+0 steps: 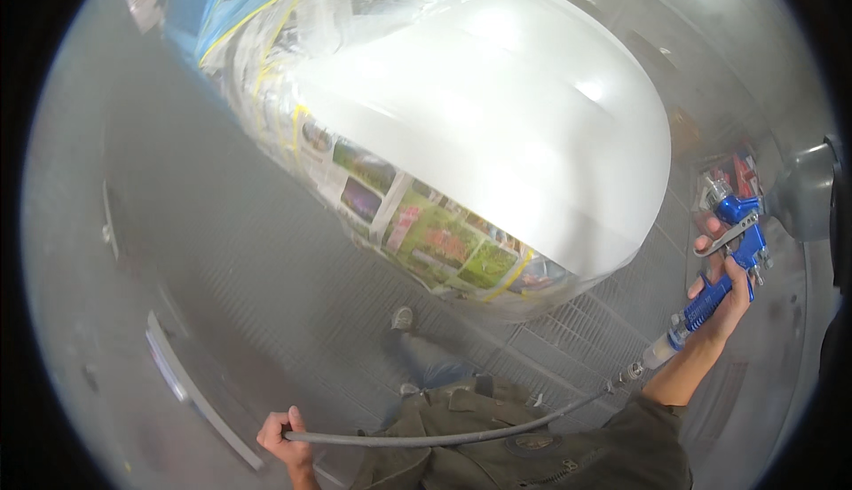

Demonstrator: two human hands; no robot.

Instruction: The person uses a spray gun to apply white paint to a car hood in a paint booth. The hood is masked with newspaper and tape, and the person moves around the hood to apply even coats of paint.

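Observation:
My right hand is wrapped round the handle of a blue spray gun at the right, its fingers at the silver trigger. The gun's nozzle points up and away, and a dark cup sits at its side. From a clear fitting at the base of the handle, a grey air hose runs across my body. At the lower left my left hand is closed on that hose. Ahead stands a rounded car body with a glossy white panel, apart from both hands.
Newspaper sheets, yellow tape and blue covering mask the car's side and far left. Grated floor lies under it. A red and white object is behind the gun. At the left is a long pale strip.

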